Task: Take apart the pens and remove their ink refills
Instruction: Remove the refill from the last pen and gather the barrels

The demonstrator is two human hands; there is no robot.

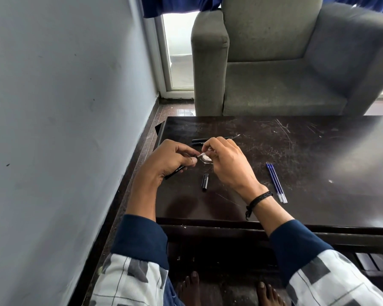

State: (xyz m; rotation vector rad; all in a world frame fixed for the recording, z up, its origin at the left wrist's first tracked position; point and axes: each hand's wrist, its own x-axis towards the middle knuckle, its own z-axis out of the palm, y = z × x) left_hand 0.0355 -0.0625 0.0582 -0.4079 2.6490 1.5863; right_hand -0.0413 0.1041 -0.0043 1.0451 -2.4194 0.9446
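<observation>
Grey upholstery of an armchair (274, 62) fills the far side, and in front of it the dark, scratched wooden table (307, 155) carries everything I am working with. My left hand (170, 160) is curled round a black pen (175, 172) just above the table's near-left part, the barrel running back under my palm with its printed end poking out below. My right hand (226, 162) meets it from the other side, thumb and forefinger pinching the silvery tip (200, 154) at the pen's front end. I judge this to be the unscrewing or pulling step on this pen, with its refill not yet out. To my right, well apart from the hands, blue refills (276, 183) lie together side by side, so several pens look finished already. I count three, though they overlap. A second pen (198, 140) lies beyond my hands, its point aimed right, and probably remains to be done. A black cap (205, 182) lies on the table just below my hands. My right fingers hide the middle of the far pen, so I cannot say whether it is whole. A pale glint under those fingers is too small to name, and the emptied barrels of the finished pens are nowhere in view.
</observation>
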